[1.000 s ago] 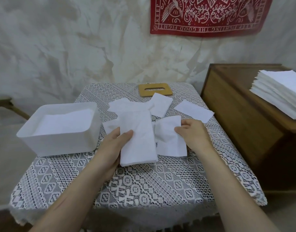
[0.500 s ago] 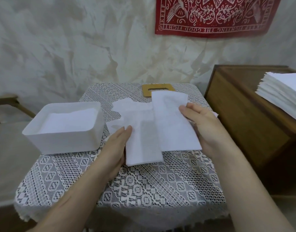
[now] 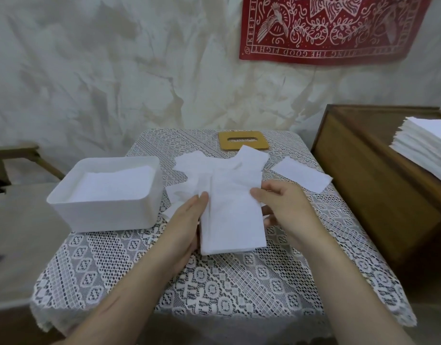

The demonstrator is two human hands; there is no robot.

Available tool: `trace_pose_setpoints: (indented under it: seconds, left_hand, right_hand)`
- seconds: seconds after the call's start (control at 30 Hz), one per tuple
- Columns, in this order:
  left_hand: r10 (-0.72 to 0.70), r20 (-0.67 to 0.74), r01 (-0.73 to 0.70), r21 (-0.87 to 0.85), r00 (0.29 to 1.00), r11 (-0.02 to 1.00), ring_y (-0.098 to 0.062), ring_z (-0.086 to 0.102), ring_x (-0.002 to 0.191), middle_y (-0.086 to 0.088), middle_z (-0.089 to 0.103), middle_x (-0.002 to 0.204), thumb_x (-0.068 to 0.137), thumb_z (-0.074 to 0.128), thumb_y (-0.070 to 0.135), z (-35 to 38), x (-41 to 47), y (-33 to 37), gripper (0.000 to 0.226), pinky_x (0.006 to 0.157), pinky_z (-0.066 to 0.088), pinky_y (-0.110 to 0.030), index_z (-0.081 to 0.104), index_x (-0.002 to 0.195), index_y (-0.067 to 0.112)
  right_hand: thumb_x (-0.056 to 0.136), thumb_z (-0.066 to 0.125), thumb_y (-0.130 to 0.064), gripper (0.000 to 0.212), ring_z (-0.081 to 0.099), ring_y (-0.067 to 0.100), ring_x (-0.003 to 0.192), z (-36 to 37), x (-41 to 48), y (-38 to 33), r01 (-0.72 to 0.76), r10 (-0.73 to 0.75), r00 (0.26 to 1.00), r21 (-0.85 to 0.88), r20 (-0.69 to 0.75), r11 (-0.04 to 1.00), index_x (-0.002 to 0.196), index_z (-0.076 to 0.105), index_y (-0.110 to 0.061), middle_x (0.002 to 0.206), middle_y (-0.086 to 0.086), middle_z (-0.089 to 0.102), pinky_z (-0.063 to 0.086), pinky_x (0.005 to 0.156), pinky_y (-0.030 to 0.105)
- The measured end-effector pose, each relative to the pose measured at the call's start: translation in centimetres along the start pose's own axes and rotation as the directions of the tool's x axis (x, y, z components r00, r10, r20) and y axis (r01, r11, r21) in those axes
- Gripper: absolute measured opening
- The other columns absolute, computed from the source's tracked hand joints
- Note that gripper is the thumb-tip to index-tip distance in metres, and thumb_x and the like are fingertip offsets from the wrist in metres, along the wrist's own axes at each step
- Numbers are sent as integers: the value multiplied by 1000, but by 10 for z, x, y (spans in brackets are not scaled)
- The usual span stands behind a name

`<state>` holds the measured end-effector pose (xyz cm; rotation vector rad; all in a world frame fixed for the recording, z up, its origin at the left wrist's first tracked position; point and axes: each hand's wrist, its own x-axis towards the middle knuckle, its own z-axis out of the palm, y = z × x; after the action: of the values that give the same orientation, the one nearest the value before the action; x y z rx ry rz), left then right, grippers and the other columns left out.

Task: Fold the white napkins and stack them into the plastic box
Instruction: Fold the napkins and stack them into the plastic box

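A white napkin (image 3: 231,215), folded into a long narrow strip, lies at the middle of the lace-covered table (image 3: 214,282). My left hand (image 3: 187,220) holds its left edge, thumb on top. My right hand (image 3: 281,207) pinches its right edge, thumb above and fingers showing underneath. The white plastic box (image 3: 102,220) stands to the left, with folded napkins (image 3: 112,185) inside. Behind the held napkin lie loose napkins (image 3: 204,163), and one more napkin (image 3: 301,176) lies at the right.
A wooden lid with a slot (image 3: 243,140) lies at the table's far edge. To the right, a wooden cabinet (image 3: 378,195) carries a tall stack of napkins (image 3: 426,148). A red cloth (image 3: 334,28) hangs on the wall. At far left is a wooden frame (image 3: 12,155).
My right hand lifted the napkin's right flap and brought it over to the left, so the napkin is now a narrow strip between both hands. My left hand stayed at the left edge.
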<state>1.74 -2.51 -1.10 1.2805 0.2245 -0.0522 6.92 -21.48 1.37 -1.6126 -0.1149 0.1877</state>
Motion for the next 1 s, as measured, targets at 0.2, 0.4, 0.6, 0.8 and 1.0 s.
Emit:
trace_pose_setpoints:
  seconds: [0.2, 0.4, 0.6, 0.8, 1.0]
  left_hand:
    - [31, 42, -32, 32, 999, 999, -18, 70, 119, 1, 74, 128, 109, 40, 46, 4, -3, 3, 44, 101, 54, -44, 64, 136, 21]
    - [-1, 2, 1, -24, 1000, 1000, -16, 74, 110, 1, 78, 118, 107, 41, 47, 5, -6, 4, 40, 92, 57, -39, 67, 124, 21]
    - [58, 59, -61, 39, 997, 997, -28, 74, 109, -7, 77, 120, 99, 63, 16, -3, -2, -3, 34, 83, 61, -40, 63, 132, 15]
    - [82, 70, -89, 106, 994, 990, -29, 75, 104, -6, 78, 114, 100, 62, 18, -4, -3, -2, 28, 78, 59, -40, 66, 128, 18]
    - [-31, 224, -29, 259, 974, 965, -27, 77, 93, -7, 79, 110, 97, 70, 24, -9, -7, 2, 27, 68, 59, -32, 69, 124, 24]
  right_hand:
    - [98, 64, -8, 11, 53, 14, 43, 12, -2, -2, -66, 63, 997, 77, 34, 995, 97, 73, -3, 77, 7, 72, 38, 37, 19]
    - [98, 64, -8, 11, 51, 14, 43, 16, 0, 0, -22, 22, 1000, 2, -16, 1000, 96, 72, -2, 77, 10, 69, 34, 35, 18]
    - [96, 66, -10, 7, 56, 19, 53, 18, 4, 4, 5, -8, 999, -61, -48, 998, 96, 72, -6, 87, 21, 73, 38, 37, 20]
    - [92, 74, -26, 31, 67, 11, 70, 7, 6, 4, -13, -1, 996, -165, -88, 986, 119, 60, -25, 100, 0, 65, 54, 57, 24]
    - [89, 75, -42, 42, 73, 20, 101, -2, 4, 7, -159, 177, 972, -120, 157, 980, 126, 67, -24, 113, 4, 77, 56, 90, 37]
